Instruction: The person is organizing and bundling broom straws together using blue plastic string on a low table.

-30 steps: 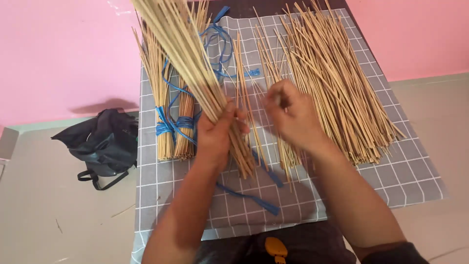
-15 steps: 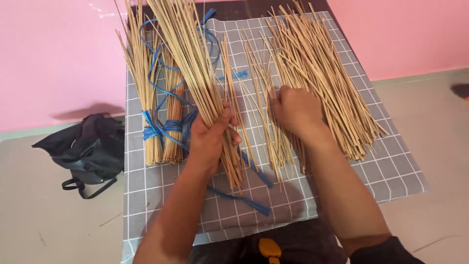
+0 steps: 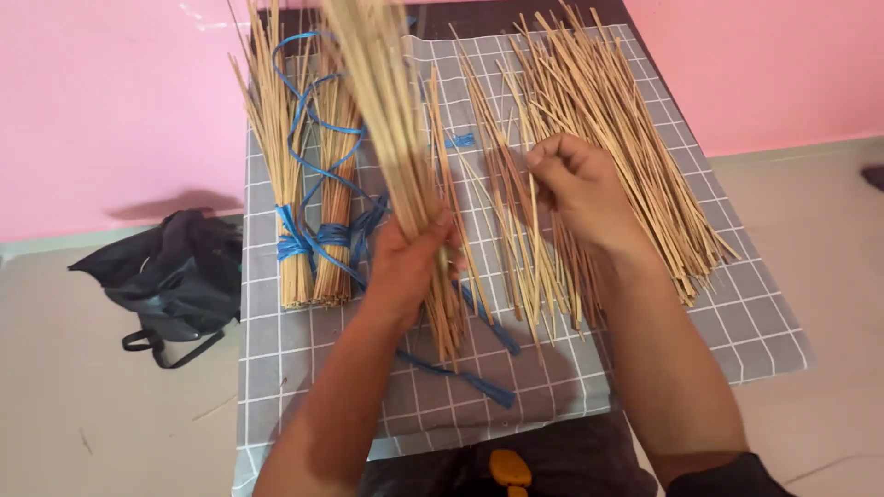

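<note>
Stick bundle gripped in left hand, right hand pinching loose sticks

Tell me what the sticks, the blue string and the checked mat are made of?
The sticks in the left hand look like thin split bamboo or wood: pale tan, matte, straight and stiff. The blue string looks like flat plastic ribbon, slightly glossy and curling in loops. The checked mat seems to be woven cloth: soft grey with white lines, wrinkling at the near edge.
</note>
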